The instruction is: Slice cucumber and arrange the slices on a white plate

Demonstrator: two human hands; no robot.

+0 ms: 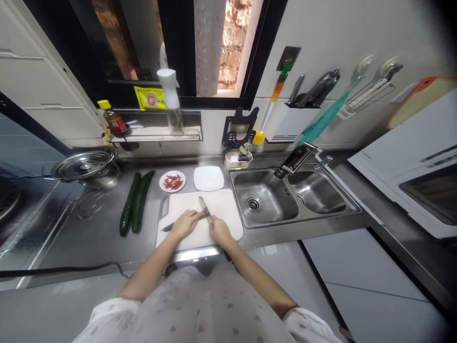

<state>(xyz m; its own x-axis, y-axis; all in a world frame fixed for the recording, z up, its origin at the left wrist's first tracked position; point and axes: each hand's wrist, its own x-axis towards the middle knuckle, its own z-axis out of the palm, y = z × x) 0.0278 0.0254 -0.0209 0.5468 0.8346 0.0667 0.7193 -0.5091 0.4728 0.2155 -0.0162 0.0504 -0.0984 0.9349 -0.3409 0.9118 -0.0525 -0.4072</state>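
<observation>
A white cutting board (pixel 228 209) with a grey handle lies on the counter in front of me. My right hand (pixel 219 231) is closed round a kitchen knife (pixel 204 205), its blade angled away and to the left over the board. My left hand (pixel 186 224) is closed on a dark slender piece (pixel 167 228) whose pointed end sticks out to the left; its kind is not clear. The left fingertips are close beside the blade. Behind the board stand a small plate of chopped red bits (pixel 173 181) and a white square plate (pixel 209 178).
Two cucumbers (pixel 135 202) lie left of the board, near a lidded steel pot (pixel 89 169). A double sink (pixel 264 197) with a black faucet (pixel 296 159) is on the right. A shelf (pixel 153 136) holds bottles, and a knife block (pixel 291 121) stands behind the sink.
</observation>
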